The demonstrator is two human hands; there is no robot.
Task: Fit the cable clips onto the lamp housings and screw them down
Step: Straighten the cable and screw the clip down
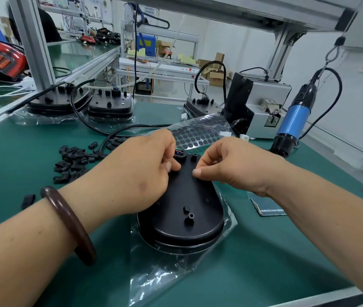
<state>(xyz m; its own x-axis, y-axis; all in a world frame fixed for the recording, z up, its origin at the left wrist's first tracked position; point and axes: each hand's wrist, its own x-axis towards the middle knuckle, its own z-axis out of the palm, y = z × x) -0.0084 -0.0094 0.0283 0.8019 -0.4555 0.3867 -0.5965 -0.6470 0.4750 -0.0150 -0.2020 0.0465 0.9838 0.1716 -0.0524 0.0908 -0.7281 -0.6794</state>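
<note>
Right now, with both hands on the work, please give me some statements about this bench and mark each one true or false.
1. The left hand and right hand are both at the black lamp housing. True.
2. The right hand holds the blue screwdriver. False: it hangs at the right, held by no hand.
3. The loose cable clips lie left of the housing. True.
4. The brown bangle is on the right wrist. False: it is on the left wrist.
</note>
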